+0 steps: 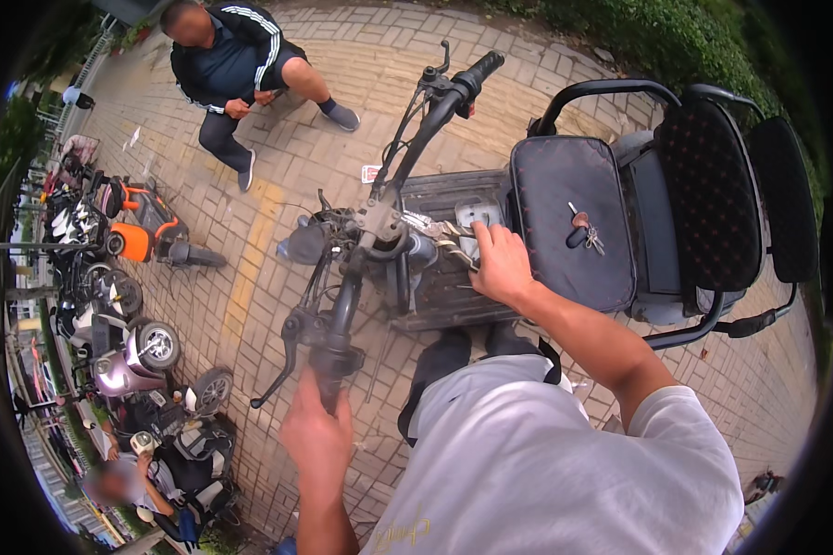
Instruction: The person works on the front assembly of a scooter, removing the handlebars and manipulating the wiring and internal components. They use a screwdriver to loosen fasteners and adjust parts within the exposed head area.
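In front of me stands an electric tricycle with its handlebar (380,217) turned crosswise. My left hand (317,427) is closed round the near handlebar grip (329,387), below a black brake lever (273,384). My right hand (503,265) is over the footwell, its fingers bent onto a bundle of wires (446,233) that runs from the steering column. A whitish fitting (475,213) lies beside those fingers. On the black padded seat (551,194), to the right, rests a bunch of keys (586,233) with a dark fob. The fingertips of my right hand are partly hidden.
A person (222,74) sits at the far left, facing the tricycle. Parked scooters (125,356) line the left side, with an orange one (137,239) among them; another person (139,476) is beside them. Black armrests (611,88) and backrests (713,194) frame the seat. A hedge (657,37) borders the brick paving.
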`<state>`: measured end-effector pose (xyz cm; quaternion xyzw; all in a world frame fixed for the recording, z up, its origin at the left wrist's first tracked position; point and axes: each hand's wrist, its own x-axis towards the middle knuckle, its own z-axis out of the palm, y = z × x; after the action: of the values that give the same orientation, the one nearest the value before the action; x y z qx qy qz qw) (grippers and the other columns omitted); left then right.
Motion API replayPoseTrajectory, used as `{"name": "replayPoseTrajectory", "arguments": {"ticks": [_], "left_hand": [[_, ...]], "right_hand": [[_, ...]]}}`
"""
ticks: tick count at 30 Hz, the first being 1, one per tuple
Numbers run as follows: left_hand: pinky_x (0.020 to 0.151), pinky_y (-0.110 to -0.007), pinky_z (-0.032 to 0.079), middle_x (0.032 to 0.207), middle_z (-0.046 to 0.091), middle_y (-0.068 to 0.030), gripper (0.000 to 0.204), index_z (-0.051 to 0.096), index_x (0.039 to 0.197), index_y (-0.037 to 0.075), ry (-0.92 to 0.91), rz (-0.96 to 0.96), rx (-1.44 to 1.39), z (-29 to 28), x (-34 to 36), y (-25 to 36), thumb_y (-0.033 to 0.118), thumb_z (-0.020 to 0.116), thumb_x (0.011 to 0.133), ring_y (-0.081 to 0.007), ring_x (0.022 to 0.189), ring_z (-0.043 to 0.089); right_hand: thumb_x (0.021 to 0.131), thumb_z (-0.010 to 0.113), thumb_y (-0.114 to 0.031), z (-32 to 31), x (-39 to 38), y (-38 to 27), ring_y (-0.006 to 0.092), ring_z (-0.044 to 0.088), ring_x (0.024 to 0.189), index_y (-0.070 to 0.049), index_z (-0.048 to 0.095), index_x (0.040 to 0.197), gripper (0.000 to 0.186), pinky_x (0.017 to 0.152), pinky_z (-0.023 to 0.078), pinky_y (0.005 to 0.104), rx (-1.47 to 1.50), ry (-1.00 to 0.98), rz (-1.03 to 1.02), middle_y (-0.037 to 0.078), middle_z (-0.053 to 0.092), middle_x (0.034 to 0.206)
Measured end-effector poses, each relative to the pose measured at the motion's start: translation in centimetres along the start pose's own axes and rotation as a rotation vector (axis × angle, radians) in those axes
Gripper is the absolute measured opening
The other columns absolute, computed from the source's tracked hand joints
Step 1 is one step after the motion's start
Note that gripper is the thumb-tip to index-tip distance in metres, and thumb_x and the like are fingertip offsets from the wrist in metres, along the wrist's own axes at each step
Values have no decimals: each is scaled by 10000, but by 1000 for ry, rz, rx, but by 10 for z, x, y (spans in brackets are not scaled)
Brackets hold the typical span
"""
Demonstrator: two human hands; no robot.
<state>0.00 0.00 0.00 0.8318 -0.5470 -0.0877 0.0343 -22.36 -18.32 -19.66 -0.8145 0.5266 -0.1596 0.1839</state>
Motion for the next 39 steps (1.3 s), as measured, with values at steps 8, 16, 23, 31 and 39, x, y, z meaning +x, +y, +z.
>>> {"name": "replayPoseTrajectory", "arguments": {"ticks": [8,16,23,31,39], "left_hand": [[626,-458,471,816,608,-224,435,529,1131,-20,-76,2,-125,-5,12,1,77,661,729,-413,713,590],[608,-443,471,781,604,-197,438,530,1108,-5,-74,19,-75,-15,16,-10,70,667,698,-386,704,595],[599,-445,471,779,601,-189,434,531,1107,1,-56,39,-52,-14,16,-9,71,663,699,-385,693,592],[602,-445,472,813,616,-195,411,546,1107,8,-3,-7,-63,-9,12,-6,96,664,723,-390,697,598],[618,-446,482,824,629,-207,408,571,1102,20,41,-46,-58,-9,13,0,138,688,729,-395,722,614]], "right_hand": [[556,721,-120,-4,21,28,333,519,860,-32,445,1173,682,752,420,404,-25,35,-158,145,497,923],[565,663,-105,-9,65,55,303,524,859,-47,479,1143,610,769,416,393,-39,28,-405,123,501,912],[551,671,-94,-20,164,82,286,517,910,-89,472,1176,655,807,416,360,-106,-34,-845,86,513,967],[718,550,-35,-15,121,67,297,437,1143,-87,379,1359,665,1009,269,527,-222,67,-596,128,481,1203],[765,540,-63,-11,84,65,364,310,1291,-74,347,1386,650,1045,203,600,-245,119,-349,174,326,1411]]}}
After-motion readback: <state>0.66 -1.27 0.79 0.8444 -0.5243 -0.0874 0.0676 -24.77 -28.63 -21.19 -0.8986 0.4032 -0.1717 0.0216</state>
